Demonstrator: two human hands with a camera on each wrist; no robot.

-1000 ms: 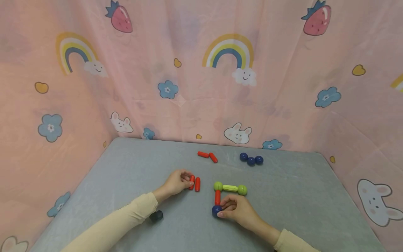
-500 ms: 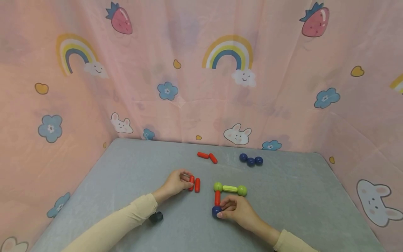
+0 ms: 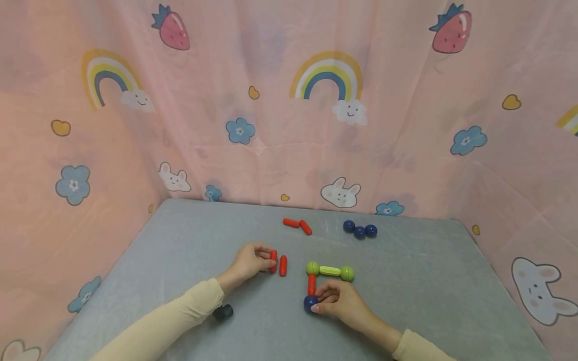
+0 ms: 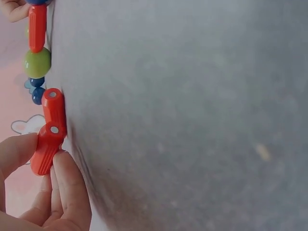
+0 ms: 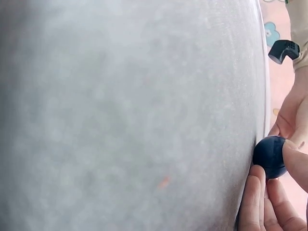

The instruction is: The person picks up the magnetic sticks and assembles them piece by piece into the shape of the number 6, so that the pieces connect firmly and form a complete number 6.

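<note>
My left hand pinches a red magnetic stick between thumb and fingers. In the left wrist view a silvery disc shows in the end of this held stick. Just right of it, a second red stick lies on the table. My right hand pinches a dark blue ball, also seen as a ball in the right wrist view. A red stick joins that ball to a green ball. From there a light green stick leads to another green ball.
Toward the back of the grey table lie two red sticks end to end. Several dark blue balls touch in a row at back right. A black wrist camera shows beside the left sleeve. Printed pink curtains surround the table.
My left hand has shifted slightly left with its red stick, widening the gap to the loose stick beside it. The right hand keeps its hold on the blue ball.
</note>
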